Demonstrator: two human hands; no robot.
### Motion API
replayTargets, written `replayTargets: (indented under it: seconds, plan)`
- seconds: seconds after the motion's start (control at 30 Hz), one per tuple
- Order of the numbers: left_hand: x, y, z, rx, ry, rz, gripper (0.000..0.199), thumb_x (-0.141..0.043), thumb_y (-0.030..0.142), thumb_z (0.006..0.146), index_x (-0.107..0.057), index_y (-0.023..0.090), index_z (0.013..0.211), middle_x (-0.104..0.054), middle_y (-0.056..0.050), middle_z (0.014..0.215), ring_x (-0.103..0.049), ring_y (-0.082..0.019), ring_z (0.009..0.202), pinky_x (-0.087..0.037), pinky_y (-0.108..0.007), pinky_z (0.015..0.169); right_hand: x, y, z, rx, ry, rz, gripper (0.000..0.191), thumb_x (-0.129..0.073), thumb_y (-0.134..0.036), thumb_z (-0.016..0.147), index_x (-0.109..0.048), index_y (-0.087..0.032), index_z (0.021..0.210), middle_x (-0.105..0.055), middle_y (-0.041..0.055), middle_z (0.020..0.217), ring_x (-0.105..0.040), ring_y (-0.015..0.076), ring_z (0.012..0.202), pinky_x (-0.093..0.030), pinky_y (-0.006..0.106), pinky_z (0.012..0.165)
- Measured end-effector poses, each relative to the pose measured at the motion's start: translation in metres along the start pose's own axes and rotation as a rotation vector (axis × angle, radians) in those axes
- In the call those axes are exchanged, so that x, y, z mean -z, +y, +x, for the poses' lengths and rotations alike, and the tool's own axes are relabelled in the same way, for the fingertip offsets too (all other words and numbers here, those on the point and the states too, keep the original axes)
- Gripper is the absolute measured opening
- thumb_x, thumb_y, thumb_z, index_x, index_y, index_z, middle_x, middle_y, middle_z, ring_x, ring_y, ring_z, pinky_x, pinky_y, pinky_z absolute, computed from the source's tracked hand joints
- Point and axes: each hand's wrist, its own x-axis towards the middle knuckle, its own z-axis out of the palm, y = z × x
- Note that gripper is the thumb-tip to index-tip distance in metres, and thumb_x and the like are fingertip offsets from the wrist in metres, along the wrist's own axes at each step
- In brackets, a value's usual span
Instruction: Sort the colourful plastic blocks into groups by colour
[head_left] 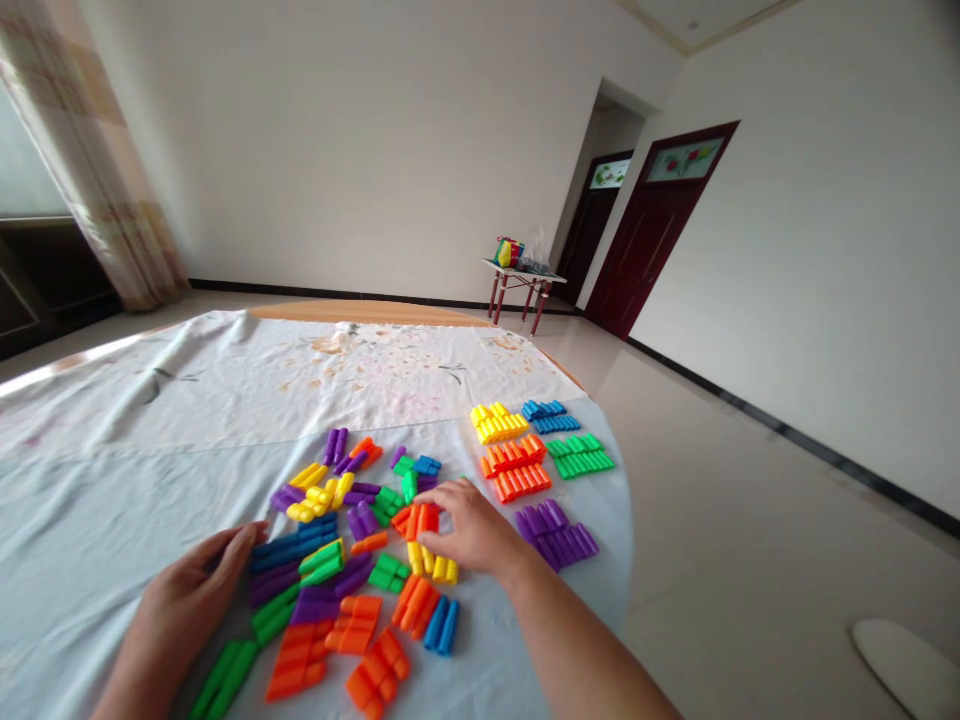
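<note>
Many coloured plastic pieces lie in a loose pile on the cloth-covered table (67, 540). My right hand (461, 525) has its thumb and fingers closed on an orange piece (426, 520) at the pile's right side, above some yellow pieces (442, 568). At the pile's left edge, my left hand (202, 580) pinches the end of a blue piece (289, 545). Sorted by colour at the right are yellow rows (499, 424), blue rows (551, 416), orange rows (517, 468), green rows (581, 455) and purple rows (556, 532).
The round table's wooden edge (360, 312) shows at the back. Beyond it stands a small table (525, 272) with a colourful bag and a clear plastic bag. A white rounded object (907, 665) is at the lower right. Dark red doors and a curtain are farther off.
</note>
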Motion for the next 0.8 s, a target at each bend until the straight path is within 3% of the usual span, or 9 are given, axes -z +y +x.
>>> replayTargets:
  seconds: [0.13,0.27,0.37,0.6,0.8]
  plan:
    - [0.002,0.005,-0.001,0.053,-0.023,0.061,0.067,-0.038,0.07,0.059,-0.067,0.023,0.097,-0.071,-0.003,0.099,-0.063,-0.026,0.093,-0.045,-0.032,0.09,0.039,0.022,0.006,-0.028,0.044,-0.088,0.037,-0.063,-0.017,0.074,-0.063,-0.02,0.111,-0.066,0.005,0.107,-0.056,0.0194,0.103,-0.039,0.033,0.095]
    - [0.002,0.004,0.002,0.062,-0.043,0.095,0.069,-0.035,0.072,0.06,-0.066,0.024,0.099,-0.071,-0.002,0.1,-0.063,-0.026,0.092,-0.045,-0.032,0.09,0.084,0.056,0.01,-0.184,0.05,-0.277,0.038,-0.059,-0.016,0.075,-0.063,-0.019,0.113,-0.065,0.0064,0.111,-0.051,0.0224,0.109,-0.037,0.036,0.097]
    - [0.001,-0.002,0.005,0.053,-0.048,0.09,0.066,-0.037,0.071,0.06,-0.066,0.024,0.097,-0.071,-0.002,0.101,-0.063,-0.025,0.094,-0.046,-0.031,0.089,0.103,0.078,0.013,-0.278,0.001,-0.387,0.039,-0.058,-0.018,0.076,-0.062,-0.02,0.115,-0.064,0.0068,0.112,-0.049,0.0237,0.112,-0.035,0.037,0.098]
    - [-0.003,-0.016,0.013,-0.002,-0.026,0.064,0.056,-0.042,0.067,0.063,-0.068,0.027,0.092,-0.072,0.001,0.097,-0.064,-0.023,0.095,-0.049,-0.027,0.08,0.11,0.101,0.015,-0.363,-0.095,-0.473,0.044,-0.057,-0.02,0.075,-0.06,-0.023,0.119,-0.064,0.0065,0.109,-0.053,0.0238,0.103,-0.038,0.034,0.09]
    - [-0.003,-0.018,0.014,-0.017,0.02,0.018,0.047,-0.047,0.067,0.063,-0.07,0.031,0.084,-0.073,0.003,0.089,-0.066,-0.025,0.09,-0.051,-0.033,0.079,0.104,0.107,0.012,-0.338,-0.037,-0.431,0.042,-0.058,-0.015,0.072,-0.065,-0.027,0.112,-0.066,0.003,0.096,-0.057,0.0222,0.093,-0.041,0.032,0.084]
